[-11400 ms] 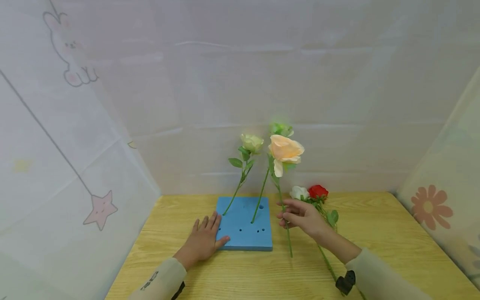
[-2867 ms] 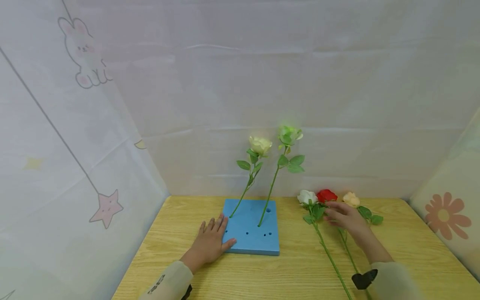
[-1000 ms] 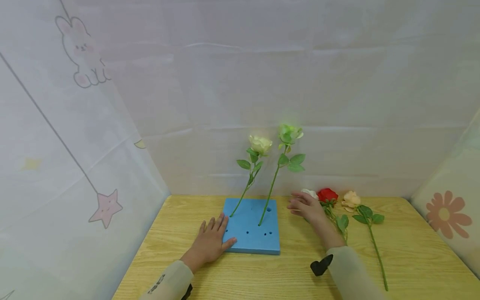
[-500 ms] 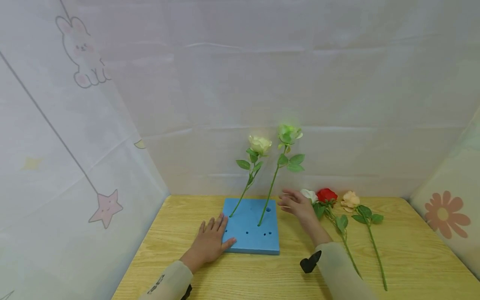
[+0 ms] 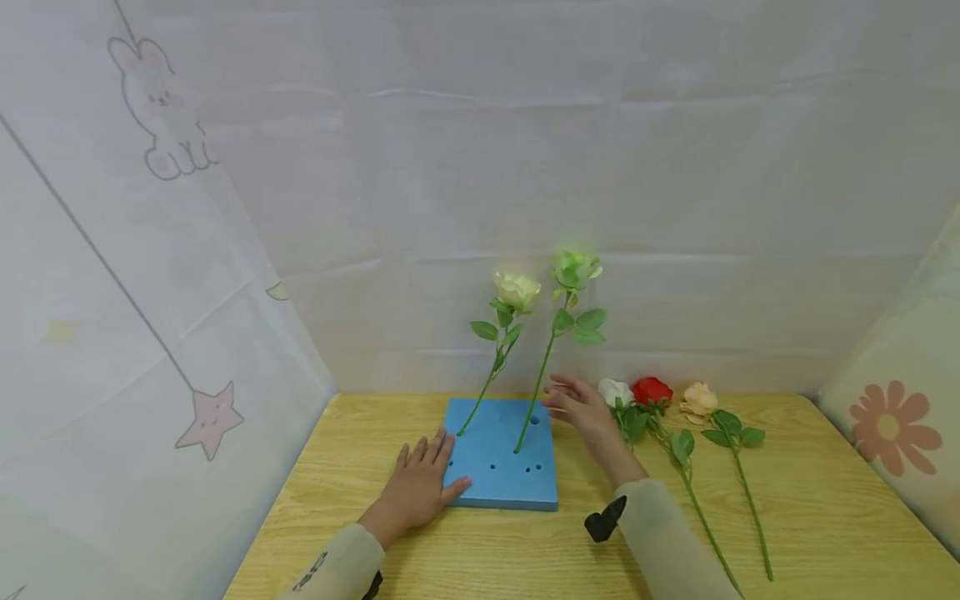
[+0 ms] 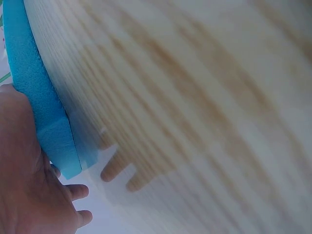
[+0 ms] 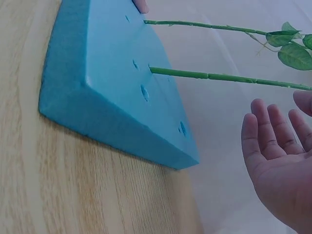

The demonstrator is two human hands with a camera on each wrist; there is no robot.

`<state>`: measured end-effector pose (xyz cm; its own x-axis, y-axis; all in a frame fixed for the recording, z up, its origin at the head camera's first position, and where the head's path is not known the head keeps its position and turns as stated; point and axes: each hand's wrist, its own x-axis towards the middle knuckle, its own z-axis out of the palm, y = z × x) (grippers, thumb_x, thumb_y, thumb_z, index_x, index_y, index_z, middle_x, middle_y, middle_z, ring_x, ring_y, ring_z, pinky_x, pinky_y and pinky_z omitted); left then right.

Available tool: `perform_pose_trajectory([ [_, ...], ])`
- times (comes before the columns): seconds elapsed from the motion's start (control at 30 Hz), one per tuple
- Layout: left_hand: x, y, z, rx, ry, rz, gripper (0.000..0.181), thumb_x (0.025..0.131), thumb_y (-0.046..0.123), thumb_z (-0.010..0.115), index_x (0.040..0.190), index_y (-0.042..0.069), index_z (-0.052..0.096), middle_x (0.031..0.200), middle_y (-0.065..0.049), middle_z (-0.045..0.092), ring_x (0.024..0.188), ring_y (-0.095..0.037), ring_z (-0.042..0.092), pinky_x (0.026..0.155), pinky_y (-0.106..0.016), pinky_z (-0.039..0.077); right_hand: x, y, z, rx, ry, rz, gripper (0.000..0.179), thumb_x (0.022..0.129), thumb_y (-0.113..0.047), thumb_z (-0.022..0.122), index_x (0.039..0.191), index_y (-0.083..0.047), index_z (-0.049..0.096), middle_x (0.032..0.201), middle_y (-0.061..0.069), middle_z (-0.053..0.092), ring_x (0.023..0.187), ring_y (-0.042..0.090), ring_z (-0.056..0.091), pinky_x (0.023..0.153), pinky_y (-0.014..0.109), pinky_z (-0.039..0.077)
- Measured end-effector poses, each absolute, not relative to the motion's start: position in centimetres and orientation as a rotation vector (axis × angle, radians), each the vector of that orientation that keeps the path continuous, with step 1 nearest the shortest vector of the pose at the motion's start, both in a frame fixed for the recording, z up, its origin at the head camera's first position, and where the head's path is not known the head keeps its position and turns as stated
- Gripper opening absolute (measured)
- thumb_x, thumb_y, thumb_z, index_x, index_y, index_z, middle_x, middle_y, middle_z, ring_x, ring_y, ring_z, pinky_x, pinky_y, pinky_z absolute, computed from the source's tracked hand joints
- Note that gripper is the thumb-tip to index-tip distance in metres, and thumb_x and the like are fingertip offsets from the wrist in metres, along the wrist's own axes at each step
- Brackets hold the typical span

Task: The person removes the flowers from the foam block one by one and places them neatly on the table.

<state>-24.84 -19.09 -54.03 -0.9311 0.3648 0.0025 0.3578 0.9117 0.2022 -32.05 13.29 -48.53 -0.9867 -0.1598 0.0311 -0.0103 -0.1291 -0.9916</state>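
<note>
My left hand [image 5: 417, 486] rests on the left edge of a blue foam block [image 5: 517, 492], fingers spread. Two artificial roses lean upright out of holes in it: a cream rose [image 5: 517, 292] at the left and a green rose [image 5: 576, 271] at the right. Close to the green rose's stem [image 7: 229, 78] is my right hand [image 5: 588, 414], its fingers loosely bent and holding nothing. In the right wrist view, a gap shows between those fingertips [image 7: 250, 124] and the stem. The block's side [image 6: 36, 73] shows beside my left hand in the left wrist view.
Right of my right hand, a white rose [image 5: 616, 392], a red rose [image 5: 652, 392] and a peach rose [image 5: 700, 400] lie on the wooden table [image 5: 480, 554]. My right forearm partly covers the white rose's stem. A pale curtain [image 5: 480, 167] hangs behind the table.
Earlier my right hand held the peach rose, which now lies at the right. It then moved from the red rose leftward to near the green rose's stem. The left hand stays on the block.
</note>
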Motion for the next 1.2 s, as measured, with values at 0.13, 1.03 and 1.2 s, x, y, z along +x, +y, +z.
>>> perform_pose_trajectory([
  [0.13, -24.8, -19.0, -53.9, 0.577, 3.035, 0.310, 0.089, 0.100, 0.072, 0.034, 0.163, 0.010, 0.021, 0.168, -0.014, 0.018, 0.149, -0.047, 0.025, 0.115, -0.070, 0.018, -32.1, 12.9, -48.4, -0.191, 2.000, -2.283, 0.050, 0.101, -0.016, 0.065, 0.147, -0.003, 0.050, 0.137, 0.024, 0.058, 0.109, 0.025, 0.068, 0.106, 0.054, 0.047],
  [1.03, -24.9, -19.3, -54.3, 0.592, 3.026, 0.334, 0.091, 0.099, 0.074, 0.031, 0.164, 0.011, 0.019, 0.169, -0.013, 0.016, 0.150, -0.047, 0.024, 0.116, -0.071, 0.016, -32.4, 10.7, -48.1, -0.203, 1.967, -2.323, 0.041, 0.101, -0.013, 0.065, 0.141, -0.008, 0.058, 0.120, 0.010, 0.069, 0.114, 0.033, 0.067, 0.102, 0.053, 0.050],
  [1.2, -24.9, -19.3, -54.3, 0.572, 3.032, 0.300, 0.093, 0.097, 0.077, 0.026, 0.165, 0.014, 0.016, 0.170, -0.010, 0.013, 0.151, -0.045, 0.023, 0.117, -0.068, 0.016, -32.5, 10.3, -48.2, -0.208, 1.932, -2.339, 0.040, 0.101, -0.010, 0.064, 0.140, -0.007, 0.058, 0.123, 0.016, 0.068, 0.117, 0.040, 0.064, 0.106, 0.058, 0.045],
])
